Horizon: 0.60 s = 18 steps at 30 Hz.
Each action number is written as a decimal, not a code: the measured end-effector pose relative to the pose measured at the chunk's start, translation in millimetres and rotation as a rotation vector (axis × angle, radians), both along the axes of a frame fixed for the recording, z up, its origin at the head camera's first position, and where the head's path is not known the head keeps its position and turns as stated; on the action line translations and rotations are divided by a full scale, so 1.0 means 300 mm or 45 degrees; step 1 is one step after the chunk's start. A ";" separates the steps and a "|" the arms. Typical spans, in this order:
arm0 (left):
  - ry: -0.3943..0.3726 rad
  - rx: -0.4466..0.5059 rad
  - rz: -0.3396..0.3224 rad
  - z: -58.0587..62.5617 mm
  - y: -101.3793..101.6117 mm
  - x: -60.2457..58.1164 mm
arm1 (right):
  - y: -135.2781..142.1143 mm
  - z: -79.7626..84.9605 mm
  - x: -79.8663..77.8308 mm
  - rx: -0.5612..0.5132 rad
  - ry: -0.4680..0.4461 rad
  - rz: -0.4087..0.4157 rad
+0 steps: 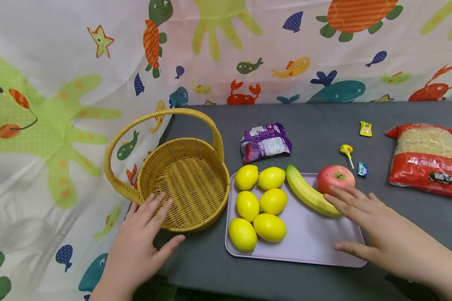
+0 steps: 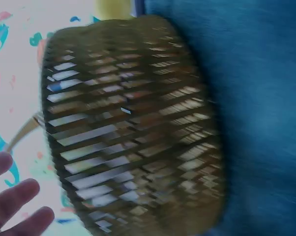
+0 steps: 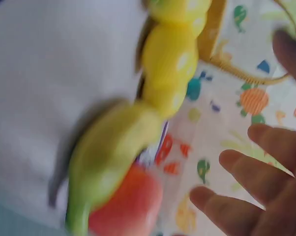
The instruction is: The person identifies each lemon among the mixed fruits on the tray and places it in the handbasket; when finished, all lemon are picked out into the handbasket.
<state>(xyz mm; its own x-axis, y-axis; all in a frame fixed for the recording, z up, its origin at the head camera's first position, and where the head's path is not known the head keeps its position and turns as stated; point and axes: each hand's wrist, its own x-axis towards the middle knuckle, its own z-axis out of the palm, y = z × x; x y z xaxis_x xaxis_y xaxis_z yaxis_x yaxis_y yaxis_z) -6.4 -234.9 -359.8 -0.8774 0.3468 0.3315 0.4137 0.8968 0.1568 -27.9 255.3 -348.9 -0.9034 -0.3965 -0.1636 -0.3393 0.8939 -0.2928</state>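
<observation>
My left hand (image 1: 143, 242) is spread beside the near left rim of a woven basket (image 1: 184, 225), its fingers overlapping the rim in the head view. The basket has a tall arched handle and nothing inside. In the left wrist view, the fingers (image 2: 20, 199) lie left of the basket's slatted side (image 2: 133, 123). Over the right end of a pale lilac tray (image 1: 309, 248) my right hand (image 1: 373, 230) hovers with fingers extended. Its fingertips overlap the red apple (image 1: 333, 177) and come near the banana (image 1: 306, 194). Several lemons (image 1: 271, 228) sit on the tray's left half.
Behind the tray lies a purple snack packet (image 1: 265, 142). To the right are a yellow lollipop (image 1: 346, 150), a yellow wrapped candy (image 1: 365, 128), a blue wrapped candy (image 1: 362, 169) and a red bag (image 1: 427, 165). A patterned cloth (image 1: 218, 50) hangs behind and at left.
</observation>
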 end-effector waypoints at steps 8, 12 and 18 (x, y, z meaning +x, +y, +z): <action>0.107 0.168 0.010 -0.056 -0.048 -0.009 | -0.178 -0.011 -0.082 -0.711 -0.314 -0.082; 0.088 0.154 -0.002 -0.069 -0.057 -0.017 | -0.262 -0.062 -0.118 -0.792 -0.558 -0.148; 0.078 0.151 -0.027 -0.075 -0.057 -0.023 | -0.330 -0.114 -0.122 -0.802 -0.603 -0.201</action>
